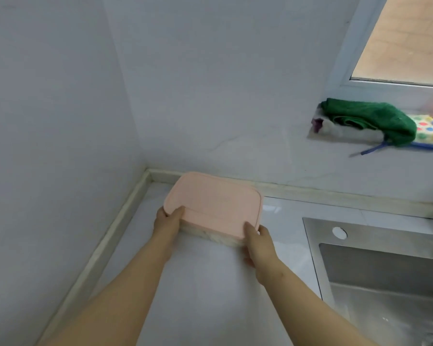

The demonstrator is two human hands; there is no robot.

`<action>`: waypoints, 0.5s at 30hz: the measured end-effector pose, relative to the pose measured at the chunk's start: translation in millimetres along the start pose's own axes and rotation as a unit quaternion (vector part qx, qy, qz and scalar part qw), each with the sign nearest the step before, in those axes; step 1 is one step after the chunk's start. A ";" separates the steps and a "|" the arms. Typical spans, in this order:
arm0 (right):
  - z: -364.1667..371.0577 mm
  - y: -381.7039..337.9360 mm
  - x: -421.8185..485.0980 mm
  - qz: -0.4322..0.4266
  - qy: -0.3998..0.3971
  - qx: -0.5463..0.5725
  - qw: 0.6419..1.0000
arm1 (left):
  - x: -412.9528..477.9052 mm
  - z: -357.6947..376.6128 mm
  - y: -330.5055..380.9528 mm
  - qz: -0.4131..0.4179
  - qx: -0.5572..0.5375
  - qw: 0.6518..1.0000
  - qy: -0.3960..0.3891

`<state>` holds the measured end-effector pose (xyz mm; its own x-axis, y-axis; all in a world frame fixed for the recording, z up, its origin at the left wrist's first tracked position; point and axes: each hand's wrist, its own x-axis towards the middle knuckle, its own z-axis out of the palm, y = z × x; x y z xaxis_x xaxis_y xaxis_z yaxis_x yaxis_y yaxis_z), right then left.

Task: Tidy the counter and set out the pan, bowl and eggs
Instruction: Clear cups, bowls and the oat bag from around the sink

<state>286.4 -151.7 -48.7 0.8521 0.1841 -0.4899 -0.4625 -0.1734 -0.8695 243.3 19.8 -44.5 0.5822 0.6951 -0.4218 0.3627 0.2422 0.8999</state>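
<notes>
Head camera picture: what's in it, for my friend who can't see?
The left hand and right hand hold a pink-lidded box by its near corners at the back of a white counter. A steel sink lies to the right, a green cloth on the ledge above.

Corner walls close behind and left of container, open counter nearer; sink right

Pink-lidded clear box, level, near counter corner.
</notes>
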 end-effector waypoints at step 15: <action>-43.0 7.8 -36.3 0.044 0.014 0.303 0.952 | -64.5 26.9 6.4 -0.016 -0.219 0.972 -0.083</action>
<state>262.4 -201.3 -35.0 0.8060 0.1669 -0.5679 -0.5813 0.4047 -0.7060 227.6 -41.6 -14.6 0.6985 0.5725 -0.4293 0.0593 0.5516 0.8320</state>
